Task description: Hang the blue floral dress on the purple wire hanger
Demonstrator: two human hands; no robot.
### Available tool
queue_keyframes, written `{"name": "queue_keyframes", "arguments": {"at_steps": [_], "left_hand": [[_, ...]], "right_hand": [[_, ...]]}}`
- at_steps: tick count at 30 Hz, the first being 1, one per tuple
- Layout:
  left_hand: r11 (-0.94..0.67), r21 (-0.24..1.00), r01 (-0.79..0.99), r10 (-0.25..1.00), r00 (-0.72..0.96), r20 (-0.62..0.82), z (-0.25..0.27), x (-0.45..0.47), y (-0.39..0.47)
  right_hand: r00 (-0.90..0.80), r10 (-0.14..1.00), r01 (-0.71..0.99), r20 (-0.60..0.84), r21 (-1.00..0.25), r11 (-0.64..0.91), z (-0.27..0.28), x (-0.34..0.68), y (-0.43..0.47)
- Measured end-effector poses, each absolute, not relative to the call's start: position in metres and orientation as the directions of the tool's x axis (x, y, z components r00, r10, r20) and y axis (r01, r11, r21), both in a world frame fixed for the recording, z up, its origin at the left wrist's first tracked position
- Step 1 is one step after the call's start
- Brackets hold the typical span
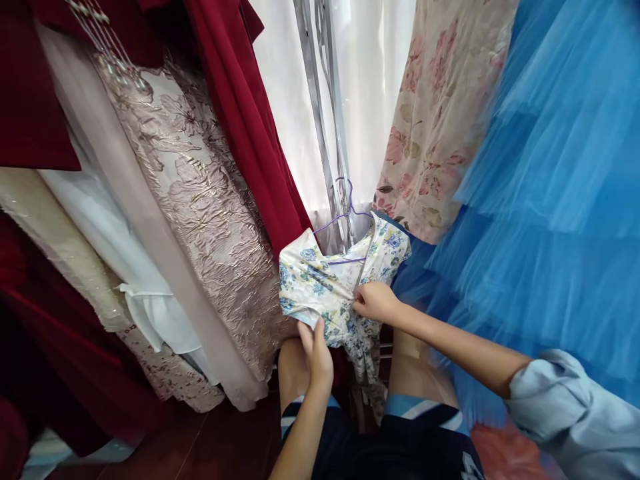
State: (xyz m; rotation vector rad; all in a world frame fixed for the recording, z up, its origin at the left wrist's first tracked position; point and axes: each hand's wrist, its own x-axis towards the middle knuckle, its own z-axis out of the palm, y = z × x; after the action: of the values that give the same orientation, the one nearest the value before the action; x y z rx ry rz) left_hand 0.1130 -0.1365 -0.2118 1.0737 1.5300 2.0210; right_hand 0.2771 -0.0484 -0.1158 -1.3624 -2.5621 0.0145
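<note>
A white dress with blue flowers [325, 283] hangs on a purple wire hanger [351, 208] in front of me. It has a V-shaped neckline and short sleeves, and its lower part falls in narrow folds between my knees. My right hand [379, 302] is closed on the front of the dress, just below the neckline, pinching the cloth. On the left side, the thumb and fingers of my left hand [317, 357] grip the edge of the sleeve opening. The fingertips of both hands are partly hidden by cloth.
Several gowns hang on the left, among them a dark red one [240, 113] and a pink brocade one [200, 180]. To the right are a beige floral garment [430, 120] and a blue tulle dress [560, 173]. Metal poles [325, 100] stand before a white curtain [285, 73].
</note>
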Motion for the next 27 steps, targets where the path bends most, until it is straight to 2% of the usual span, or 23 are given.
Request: {"name": "queue_keyframes", "arguments": {"at_steps": [2, 3, 4, 6, 8, 13, 20, 27], "left_hand": [[-0.372, 0.844, 0.387, 0.539, -0.651, 0.535, -0.215, 0.111, -0.142], [-0.373, 0.775, 0.509, 0.493, -0.599, 0.631, -0.218, 0.112, -0.144], [-0.379, 0.692, 0.614, 0.488, -0.503, 0.714, -0.221, 0.116, -0.146], [-0.416, 0.568, 0.71, 0.572, -0.281, 0.771, -0.229, 0.126, -0.147], [-0.442, 0.567, 0.695, 0.646, -0.192, 0.739, -0.236, 0.138, -0.145], [-0.431, 0.72, 0.544, 0.702, -0.299, 0.646, -0.234, 0.148, -0.132], [-0.423, 0.635, 0.646, 0.672, -0.247, 0.698, -0.221, 0.137, -0.124], [-0.426, 0.594, 0.683, 0.671, -0.202, 0.713, -0.197, 0.133, -0.131]], "right_hand": [[-0.587, 0.788, 0.794, 0.185, -0.058, 0.605, -0.119, 0.279, -0.055], [-0.62, 0.764, 0.773, 0.176, -0.031, 0.634, -0.12, 0.28, -0.059], [-0.654, 0.738, 0.748, 0.169, -0.008, 0.664, -0.12, 0.279, -0.064], [-0.708, 0.687, 0.699, 0.162, 0.025, 0.714, -0.12, 0.276, -0.075], [-0.746, 0.648, 0.66, 0.15, 0.042, 0.75, -0.118, 0.271, -0.087], [-0.795, 0.59, 0.6, 0.14, 0.039, 0.799, -0.109, 0.266, -0.099], [-0.811, 0.551, 0.57, 0.195, 0.054, 0.82, -0.106, 0.285, -0.071], [-0.696, 0.556, 0.668, 0.454, 0.126, 0.733, -0.067, 0.286, -0.03]]}}
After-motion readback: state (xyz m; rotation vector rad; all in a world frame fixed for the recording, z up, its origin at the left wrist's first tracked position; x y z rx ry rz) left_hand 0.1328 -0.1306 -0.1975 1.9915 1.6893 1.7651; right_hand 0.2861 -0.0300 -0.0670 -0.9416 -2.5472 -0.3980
